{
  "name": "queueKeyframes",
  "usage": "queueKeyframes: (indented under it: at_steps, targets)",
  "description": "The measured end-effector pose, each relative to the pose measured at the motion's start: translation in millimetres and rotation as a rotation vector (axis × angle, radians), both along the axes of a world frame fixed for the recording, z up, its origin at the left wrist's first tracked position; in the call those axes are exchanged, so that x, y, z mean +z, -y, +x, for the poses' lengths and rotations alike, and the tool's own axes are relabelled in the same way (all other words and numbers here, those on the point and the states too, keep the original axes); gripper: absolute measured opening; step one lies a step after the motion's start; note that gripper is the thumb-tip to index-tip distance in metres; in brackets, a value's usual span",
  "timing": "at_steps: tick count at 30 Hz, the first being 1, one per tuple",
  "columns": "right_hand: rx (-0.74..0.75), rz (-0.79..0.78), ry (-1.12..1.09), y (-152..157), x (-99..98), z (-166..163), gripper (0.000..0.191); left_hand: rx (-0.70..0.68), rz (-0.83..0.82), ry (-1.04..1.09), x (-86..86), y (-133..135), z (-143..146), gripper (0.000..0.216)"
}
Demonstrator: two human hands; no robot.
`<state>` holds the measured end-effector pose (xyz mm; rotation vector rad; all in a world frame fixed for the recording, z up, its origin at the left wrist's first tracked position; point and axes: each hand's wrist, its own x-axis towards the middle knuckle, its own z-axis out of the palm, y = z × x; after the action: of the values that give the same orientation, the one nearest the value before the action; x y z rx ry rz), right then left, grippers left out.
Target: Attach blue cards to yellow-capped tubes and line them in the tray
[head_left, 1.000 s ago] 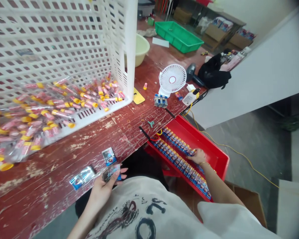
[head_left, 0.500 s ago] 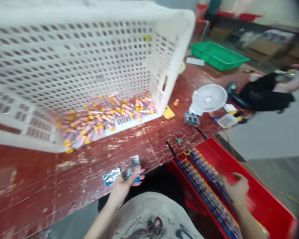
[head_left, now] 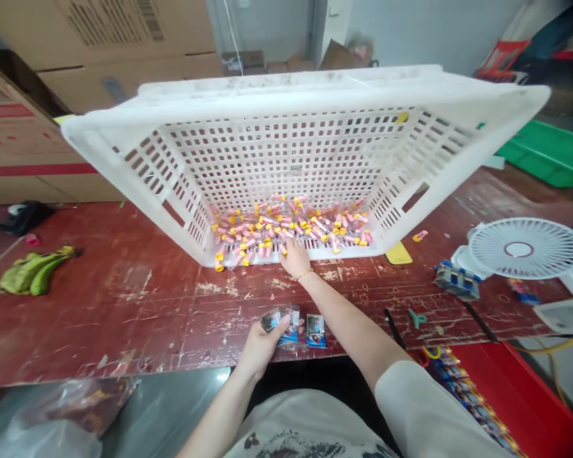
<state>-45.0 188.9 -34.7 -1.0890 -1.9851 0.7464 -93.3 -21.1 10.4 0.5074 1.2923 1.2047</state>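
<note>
My left hand [head_left: 266,338] is closed on a few small blue-and-clear packets [head_left: 290,332], thumb on top, low over the table edge. Another blue packet [head_left: 316,331] lies flat on the table just to the right. My right hand [head_left: 297,257] reaches over the front rim of a white plastic basket [head_left: 286,105] lying on its side. Its bent fingers pinch at a small pink piece with a yellow cap [head_left: 283,252], partly hidden by them. Many similar wrapped pink-and-yellow pieces [head_left: 315,224] are heaped in the basket.
Yellow-green gloves or bananas [head_left: 35,270] lie at left, near cardboard boxes [head_left: 33,140]. On the right are a white fan [head_left: 528,248], a blue-and-grey bundle [head_left: 457,280], teal scissors-like handles [head_left: 417,319] and a green tray [head_left: 551,154]. A red bin [head_left: 530,388] with rows of packets stands below the edge.
My right hand has left the red bin and moved into the basket's front. The view has swung left. My left hand still holds packets, and one packet now lies at its right.
</note>
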Motion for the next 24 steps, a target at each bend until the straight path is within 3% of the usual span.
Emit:
queueKeyframes:
  at_steps: [3, 6, 9, 12, 14, 17, 21, 24]
  targets:
    - [-0.039, -0.077, -0.070, 0, -7.3, -4, 0.010, -0.013, -0.054, -0.029, 0.9, 0, -6, 0.044]
    - [-0.055, -0.179, -0.158, 17, -5.9, 31, 0.020, -0.035, -0.064, -0.023, 2.2, -4, -7, 0.044]
    - [-0.013, -0.280, -0.237, 45, 14.9, 78, 0.030, -0.046, -0.073, 0.022, 3.2, -10, -3, 0.040]
    - [0.068, -0.339, -0.414, 73, 48.8, 112, 0.030, -0.042, -0.074, 0.067, 2.9, -16, 3, 0.036]
    - [0.119, -0.300, -0.460, 87, 70.0, 124, 0.026, -0.020, -0.072, 0.079, 1.7, -19, 7, 0.038]
    - [0.171, -0.171, -0.325, 96, 90.7, 131, 0.015, 0.021, -0.034, 0.047, -0.4, -20, 12, 0.040]
    - [0.200, -0.054, -0.186, 97, 98.2, 128, 0.012, -0.003, 0.029, -0.016, 0.1, -19, 16, 0.036]
    - [0.246, -0.125, -0.200, 97, 94.4, 123, 0.014, -0.047, 0.059, -0.044, 2.9, -19, 18, 0.029]
